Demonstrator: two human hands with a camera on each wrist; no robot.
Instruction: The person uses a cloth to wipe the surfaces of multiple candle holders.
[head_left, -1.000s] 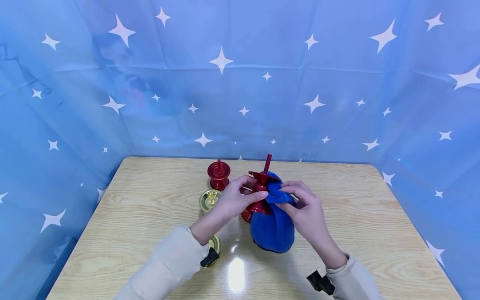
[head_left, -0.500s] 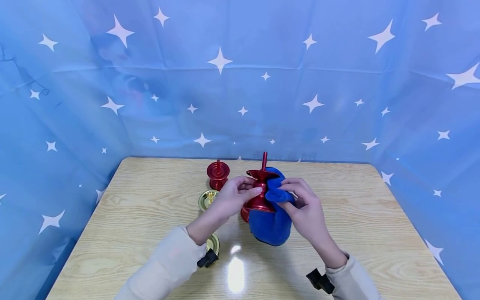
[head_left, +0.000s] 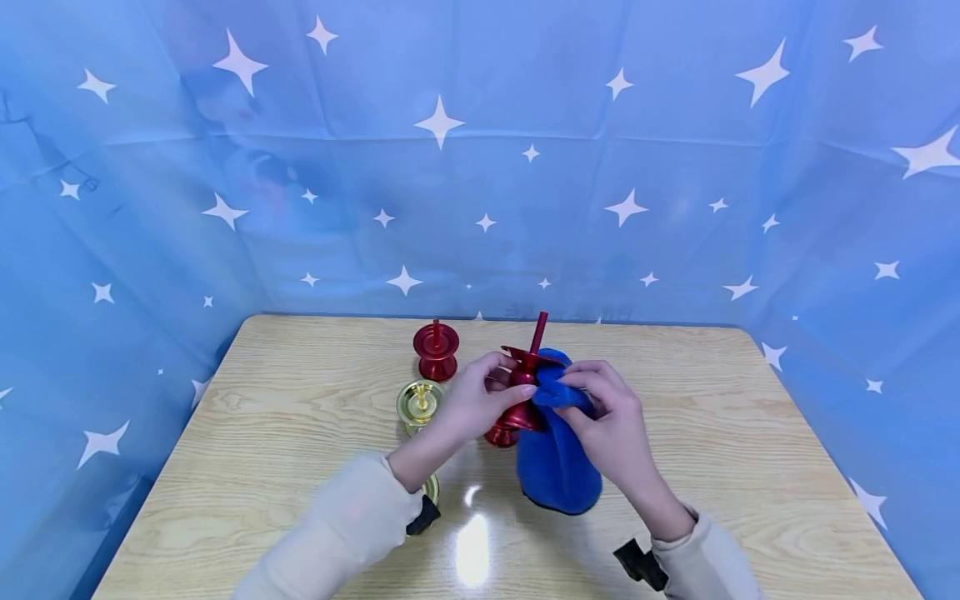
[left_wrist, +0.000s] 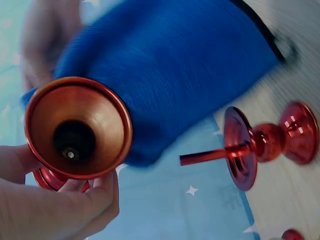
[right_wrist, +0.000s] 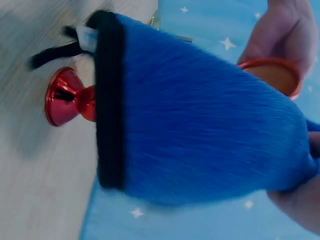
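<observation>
In the head view my left hand point(head_left: 474, 402) grips a red metal candle holder point(head_left: 522, 417) round its waist, off the table and tilted to the right. The left wrist view looks into the hollow underside of its base point(left_wrist: 102, 112). My right hand point(head_left: 617, 421) pinches a bunched part of a blue plush cloth point(head_left: 558, 471) against the candle holder's right side, below its dish. The rest of this cloth hangs down; its black edge point(right_wrist: 110, 105) and a dark loop show in the right wrist view. Fingertips of the right hand are partly hidden by cloth.
Behind the held piece stands another red candle holder point(head_left: 501, 436), mostly covered in the head view. A third red one point(head_left: 437, 348) is at the back left. Nearer are gold candle holders point(head_left: 420, 403), one partly behind the left wrist. Starred blue curtains surround the wooden table point(head_left: 735, 433).
The red candle holder first went more upright and slightly left, then tilted right again and dropped a little. The hanging blue cloth swung right and down. My right hand stayed nearly in place.
</observation>
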